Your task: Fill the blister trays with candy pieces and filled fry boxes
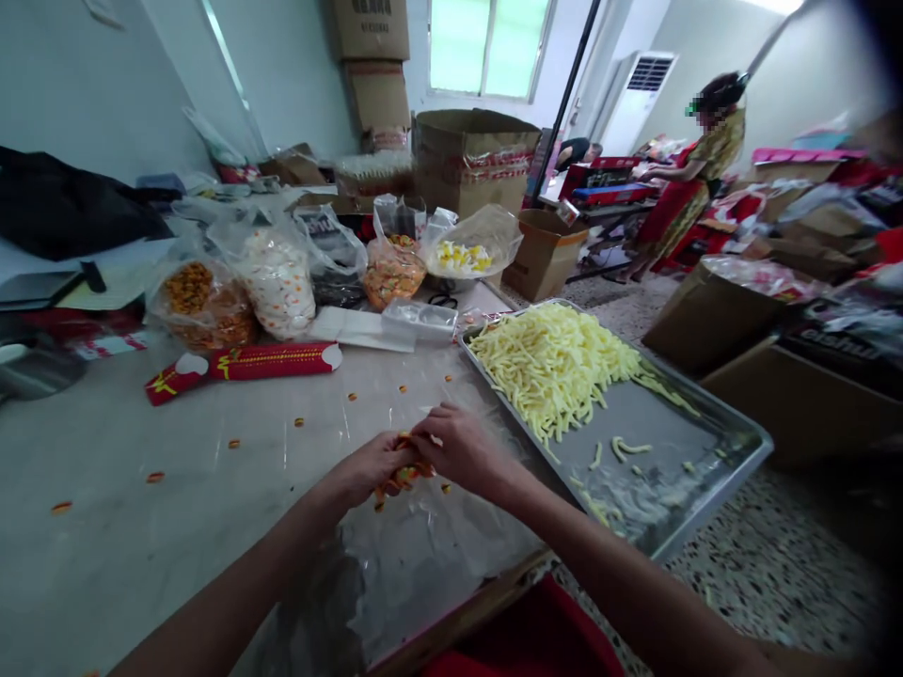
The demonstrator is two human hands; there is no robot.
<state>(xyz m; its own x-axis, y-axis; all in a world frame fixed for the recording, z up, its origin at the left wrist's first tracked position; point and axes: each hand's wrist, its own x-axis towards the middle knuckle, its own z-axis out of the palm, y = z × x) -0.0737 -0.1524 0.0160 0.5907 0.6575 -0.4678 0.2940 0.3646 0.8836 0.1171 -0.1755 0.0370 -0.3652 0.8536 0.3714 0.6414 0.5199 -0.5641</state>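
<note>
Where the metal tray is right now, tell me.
In the head view, the metal tray lies right of the right hand, under the heaped yellow strips.

Stacked boxes (372, 94) beside window (486, 47); white air conditioner (630, 108).

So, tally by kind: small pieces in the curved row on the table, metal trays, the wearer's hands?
Row pieces: 7
Metal tray: 1
Hands (left hand, right hand): 2
Total: 10
Held cluster: overlapping, uncounted
</note>
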